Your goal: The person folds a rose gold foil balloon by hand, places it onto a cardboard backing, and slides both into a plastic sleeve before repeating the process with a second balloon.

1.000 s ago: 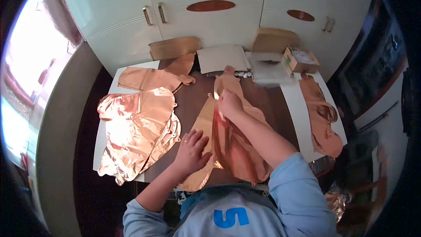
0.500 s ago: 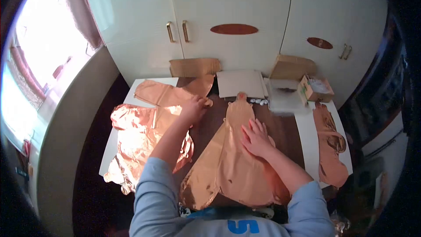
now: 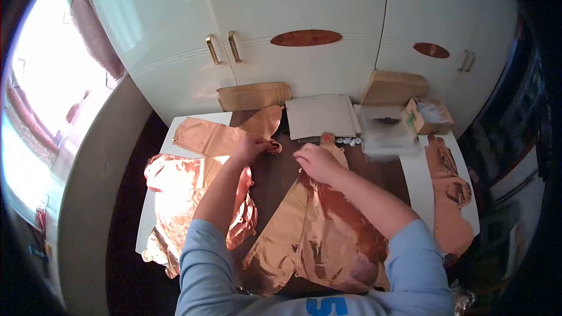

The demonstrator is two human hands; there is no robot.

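My left hand (image 3: 250, 147) is closed at the right end of an upper copper-coloured foil sheet (image 3: 205, 134), its fingertips on the foil. Above the narrow top of a wide foil piece (image 3: 336, 234) hovers my right hand (image 3: 316, 162), fingers bent together; what they hold, if anything, is too small to make out. That wide piece spreads down to the table's front edge, beside a flatter foil flap (image 3: 278, 234). A crumpled, shiny foil pile (image 3: 175, 193) lies under and left of my left forearm.
Along the back stand cardboard pieces (image 3: 254, 96), a pale stack of board (image 3: 321, 118), a clear plastic container (image 3: 383, 134) and a small box (image 3: 430, 118). Another foil piece (image 3: 452, 222) lies at the right. White cabinets (image 3: 304, 0) rise behind the brown table (image 3: 269, 181).
My right hand has moved up and left from the middle of the wide foil, and its fingers have closed. My left hand stays by the upper foil sheet. The view has shifted slightly.
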